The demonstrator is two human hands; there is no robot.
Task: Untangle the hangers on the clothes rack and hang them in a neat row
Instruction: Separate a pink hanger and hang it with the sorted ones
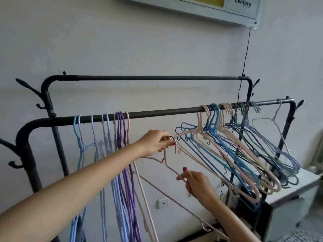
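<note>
On the left the sorted hangers (120, 137) hang straight from the rail (157, 113). The left hand (155, 142) pinches the pink hanger's (167, 165) hook just below that rail; the right hand (197, 184) grips its shoulder, slanting down-right. The tangled bunch (236, 145) lies farther right.

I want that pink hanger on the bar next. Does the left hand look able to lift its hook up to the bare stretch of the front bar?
Probably yes. The left hand pinches the pink hanger at its hook, just below the front bar, and nothing hangs on the stretch above it. The tangled bunch hangs off to the right.
</note>
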